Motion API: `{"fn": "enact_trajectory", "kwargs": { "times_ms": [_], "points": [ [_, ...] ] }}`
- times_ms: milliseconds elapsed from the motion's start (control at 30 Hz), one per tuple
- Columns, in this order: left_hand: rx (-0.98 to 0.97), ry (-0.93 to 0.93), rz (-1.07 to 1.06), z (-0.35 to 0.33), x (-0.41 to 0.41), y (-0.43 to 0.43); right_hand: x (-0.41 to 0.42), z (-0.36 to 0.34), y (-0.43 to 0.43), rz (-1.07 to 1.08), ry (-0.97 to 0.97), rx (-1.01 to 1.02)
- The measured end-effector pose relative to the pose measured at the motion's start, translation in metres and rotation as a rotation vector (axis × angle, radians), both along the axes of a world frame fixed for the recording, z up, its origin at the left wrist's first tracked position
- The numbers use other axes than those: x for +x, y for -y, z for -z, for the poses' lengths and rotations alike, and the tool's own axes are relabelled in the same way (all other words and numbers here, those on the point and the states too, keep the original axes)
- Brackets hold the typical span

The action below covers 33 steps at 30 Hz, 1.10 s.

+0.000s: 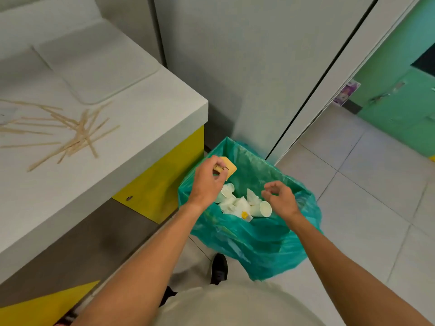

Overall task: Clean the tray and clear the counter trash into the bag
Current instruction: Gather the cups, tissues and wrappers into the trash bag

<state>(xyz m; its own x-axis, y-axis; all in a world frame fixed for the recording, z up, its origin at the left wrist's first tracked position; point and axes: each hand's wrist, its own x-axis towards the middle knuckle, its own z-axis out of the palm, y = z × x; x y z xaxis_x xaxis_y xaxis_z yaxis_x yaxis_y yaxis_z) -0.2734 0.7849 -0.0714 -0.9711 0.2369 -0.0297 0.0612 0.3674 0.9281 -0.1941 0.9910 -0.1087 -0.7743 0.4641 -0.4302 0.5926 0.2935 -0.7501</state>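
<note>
In the middle of the picture the left hand [207, 182] has its fingers curled round a yellow sponge [230, 167], just above the left rim of the green bag [259, 243]. The right hand [280, 198] is over the bag too, with loose, bent fingers and nothing in it. Down inside the bag lie white paper cups [263, 209]. The bag stands on the floor in the lower middle, just beside the counter [146, 128]. On the counter at the left lie scattered wooden sticks [77, 135], and the white tray [94, 62] sits in the upper left. A black shoe [219, 269] shows below the bag
</note>
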Motion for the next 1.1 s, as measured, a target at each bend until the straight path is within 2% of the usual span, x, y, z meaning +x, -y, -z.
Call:
{"fn": "enact_trajectory", "kwargs": {
  "times_ms": [100, 200, 500, 833, 1100],
  "points": [
    [-0.174, 0.215, 0.158, 0.025, -0.008, 0.005, -0.005, -0.016, 0.009, -0.040, -0.084, -0.002],
    [-0.347, 0.264, 0.213, 0.038, -0.013, 0.026, -0.016, -0.030, 0.021, -0.083, -0.164, -0.017],
    [-0.206, 0.090, 0.061, -0.021, -0.028, 0.139, -0.082, -0.070, 0.124, -0.353, -0.287, -0.100],
    [-0.140, -0.049, -0.304, -0.093, -0.025, 0.345, -0.160, -0.130, 0.334, -0.711, -0.406, -0.211],
    [-0.090, -0.066, -0.509, -0.100, -0.035, 0.491, -0.207, -0.146, 0.488, -0.793, -0.391, -0.284]
  ]
}}
